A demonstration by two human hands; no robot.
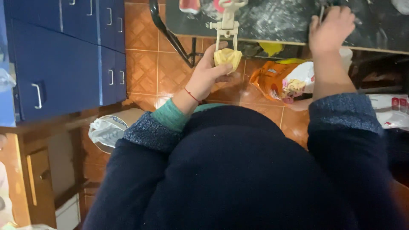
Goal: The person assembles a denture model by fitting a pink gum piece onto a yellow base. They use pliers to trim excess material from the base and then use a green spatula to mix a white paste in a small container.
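Note:
My left hand [207,73] is cupped under a lump of pale yellow dough [227,57], holding it just below a cream-coloured clamp-on device [227,22] fixed to the edge of the dark, flour-dusted table [272,21]. A thin red string circles that wrist. My right hand [331,29] reaches up onto the table top at the far right, its fingers curled over something dark that I cannot make out. Dark blue sleeves and the front of my dark sweater fill the lower half of the view.
Blue cabinets [64,59] with metal handles stand at left over an orange tiled floor [145,55]. An orange and white plastic bag [285,81] lies under the table. A bin lined with a white bag [106,130] sits beside a wooden cabinet [34,174].

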